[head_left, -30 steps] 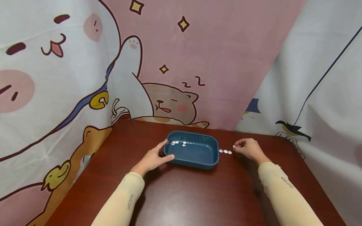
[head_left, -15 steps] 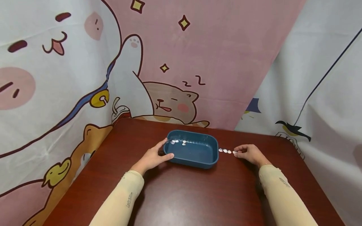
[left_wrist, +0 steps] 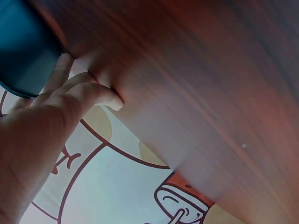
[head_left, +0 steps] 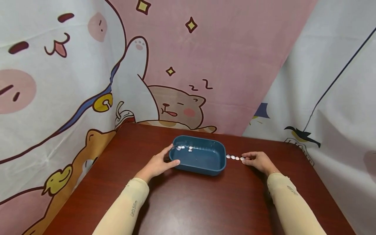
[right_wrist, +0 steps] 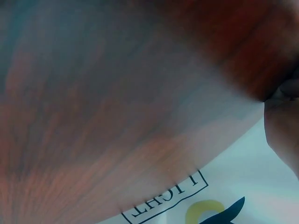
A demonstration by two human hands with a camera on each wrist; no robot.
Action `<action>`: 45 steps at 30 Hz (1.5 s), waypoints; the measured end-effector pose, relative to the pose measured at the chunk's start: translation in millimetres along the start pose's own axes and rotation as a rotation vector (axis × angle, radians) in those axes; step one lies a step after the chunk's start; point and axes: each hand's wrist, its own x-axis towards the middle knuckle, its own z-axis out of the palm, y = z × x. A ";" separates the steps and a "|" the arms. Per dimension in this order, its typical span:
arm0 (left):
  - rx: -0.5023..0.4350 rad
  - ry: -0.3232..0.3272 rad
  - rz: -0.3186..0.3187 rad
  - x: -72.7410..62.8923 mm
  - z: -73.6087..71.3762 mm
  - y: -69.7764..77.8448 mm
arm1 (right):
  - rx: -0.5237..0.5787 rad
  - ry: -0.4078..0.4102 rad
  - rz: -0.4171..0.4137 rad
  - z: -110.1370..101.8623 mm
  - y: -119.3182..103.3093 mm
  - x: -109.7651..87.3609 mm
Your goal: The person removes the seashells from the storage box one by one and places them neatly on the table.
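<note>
In the head view a dark blue rectangular plastic box [head_left: 197, 168] sits on the table. My left hand [head_left: 158, 165] holds its left end, thumb at the near rim and the fingers spread along the end wall. In the left wrist view some left fingers [left_wrist: 58, 77] touch the tabletop beside the box. To the right of the box runs a short row of small whitish seashells [head_left: 233, 157]. My right hand [head_left: 260, 162] pinches the seashell [head_left: 242, 158] at the row's right end, low at the tabletop. Several more small shells [head_left: 182, 147] lie inside the box, toward its far left.
The reddish-brown wooden table [head_left: 188, 202] extends toward me and to both sides. A cartoon-printed curtain [head_left: 223, 65] hangs along its back and sides, close behind the box. The right wrist view is mostly blurred tabletop [right_wrist: 93, 116].
My right hand has come down and toward me, bringing its pinched shell to the table at the right end of the row. The left hand stays at the box.
</note>
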 end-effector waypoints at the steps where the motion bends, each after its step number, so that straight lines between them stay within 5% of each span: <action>1: 0.000 -0.001 -0.001 0.1 0.2 -0.1 | 0.003 0.001 0.006 0.4 -0.2 -0.5; 34: 0.005 0.002 -0.008 0.2 1.2 -0.6 | 0.024 0.002 0.024 1.0 -5.0 -5.4; 45: 0.012 -0.001 -0.008 -0.6 2.6 -1.1 | 0.003 -0.092 0.016 -6.8 -10.9 -3.5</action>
